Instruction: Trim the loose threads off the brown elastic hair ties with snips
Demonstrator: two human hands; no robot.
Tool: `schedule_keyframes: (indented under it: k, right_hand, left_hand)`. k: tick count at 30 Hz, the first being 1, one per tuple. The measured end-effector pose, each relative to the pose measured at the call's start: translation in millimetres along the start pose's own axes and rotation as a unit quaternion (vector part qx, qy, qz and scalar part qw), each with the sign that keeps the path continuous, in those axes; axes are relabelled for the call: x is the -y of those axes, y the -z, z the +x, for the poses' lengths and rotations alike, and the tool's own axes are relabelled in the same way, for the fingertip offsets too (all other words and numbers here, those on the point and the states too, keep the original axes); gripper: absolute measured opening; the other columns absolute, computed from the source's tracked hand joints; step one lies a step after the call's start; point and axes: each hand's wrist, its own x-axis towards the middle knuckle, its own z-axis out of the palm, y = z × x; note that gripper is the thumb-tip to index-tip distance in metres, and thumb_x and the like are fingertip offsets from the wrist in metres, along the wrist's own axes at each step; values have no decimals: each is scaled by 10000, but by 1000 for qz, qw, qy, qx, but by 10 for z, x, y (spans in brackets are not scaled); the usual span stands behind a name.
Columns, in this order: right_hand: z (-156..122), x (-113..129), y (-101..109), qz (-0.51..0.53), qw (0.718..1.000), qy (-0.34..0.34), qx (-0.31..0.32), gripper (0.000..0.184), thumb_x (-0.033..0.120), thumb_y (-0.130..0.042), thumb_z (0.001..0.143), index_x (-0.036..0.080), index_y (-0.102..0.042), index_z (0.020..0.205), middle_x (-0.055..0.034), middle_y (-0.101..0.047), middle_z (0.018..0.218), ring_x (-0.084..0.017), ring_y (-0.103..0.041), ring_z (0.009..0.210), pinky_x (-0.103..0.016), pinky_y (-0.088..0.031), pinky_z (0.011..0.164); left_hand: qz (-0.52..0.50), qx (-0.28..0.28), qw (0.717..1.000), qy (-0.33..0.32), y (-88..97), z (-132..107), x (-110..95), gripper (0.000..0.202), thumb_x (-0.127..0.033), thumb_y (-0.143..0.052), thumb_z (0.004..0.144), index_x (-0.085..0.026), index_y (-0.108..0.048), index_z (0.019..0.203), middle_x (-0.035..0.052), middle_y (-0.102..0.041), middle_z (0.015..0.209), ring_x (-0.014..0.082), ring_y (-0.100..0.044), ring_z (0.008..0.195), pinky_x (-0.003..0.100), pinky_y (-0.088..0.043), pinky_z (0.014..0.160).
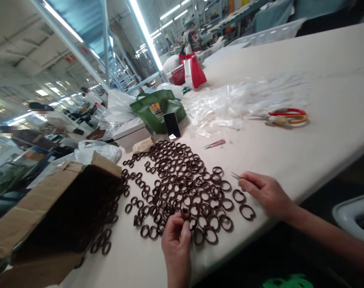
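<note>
Between thumb and fingers of my left hand (pixel 176 240) is a dark brown ring (pixel 185 214), probably a leather belt loop. That hand is closed, at the near edge of a wide spread of similar brown loops (pixel 211 236) on the table. My right hand (pixel 267 194) is closed around what look like small thread snips (pixel 236 175); only the thin metal tips stick out, pointing left, and the handle is hidden. Two loops (pixel 247 212) lie just left of the right hand, apart from it.
An open cardboard box (pixel 50 196) lies at left, loops near its mouth. Behind the loops are a phone (pixel 172 126), a green bag (pixel 158 110), clear plastic bags (pixel 230 100), pink-handled snips (pixel 215 144) and red-and-yellow-handled scissors (pixel 285 116). The table edge (pixel 329 178) runs along the right.
</note>
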Motion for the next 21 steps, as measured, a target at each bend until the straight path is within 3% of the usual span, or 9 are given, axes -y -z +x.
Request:
schedule_keyframes:
  k: [6,9,11,15,19,21]
  right_hand:
    - [-107,-88,212,-133,981,-79,-121,464,635,-461,912,220,-616,773,-58,-614,706,-204,-573,687,-338,-415,691]
    - [-160,-86,183,-170,974,-71,-131,430,633,-470,902,241,-615,800,-81,-650,778,-226,-592,720,-369,-424,732]
    - [-175,-118,154,-190,972,-49,-128,390,611,-482,898,254,-620,819,-89,-667,822,-236,-611,743,-380,-436,755]
    - [-182,-273,135,-223,968,-7,-118,390,620,-478,902,268,-636,847,-101,-681,881,-236,-641,773,-381,-460,760]
    - [-184,-577,201,-244,966,4,-89,379,643,-533,845,290,-658,901,-97,-691,888,-237,-651,759,-377,-495,750]
    - [-191,-750,249,-281,956,0,-88,391,660,-507,816,314,-666,905,-77,-697,886,-247,-663,770,-376,-530,776]
  left_hand:
    - [156,110,969,-154,-14,583,-55,129,-214,-675,784,-214,-620,667,22,-669,756,173,-609,696,265,-461,648]
    - [202,136,944,-222,-15,759,-111,74,-201,-656,816,-227,-643,748,8,-648,753,165,-595,679,261,-452,631]
    - [215,137,939,-232,87,855,-118,34,-218,-662,825,-233,-664,795,13,-651,768,168,-601,686,265,-458,638]
    - [236,75,947,-204,596,1071,38,59,-287,-664,832,-238,-695,818,44,-695,829,198,-634,745,300,-481,703]
    - [292,-29,939,-180,1215,1178,339,169,-377,-743,732,-240,-740,830,84,-738,953,286,-652,956,410,-470,908]
    - [327,-28,933,-147,1440,1136,466,187,-385,-719,752,-241,-737,871,81,-736,996,288,-651,989,426,-472,939]
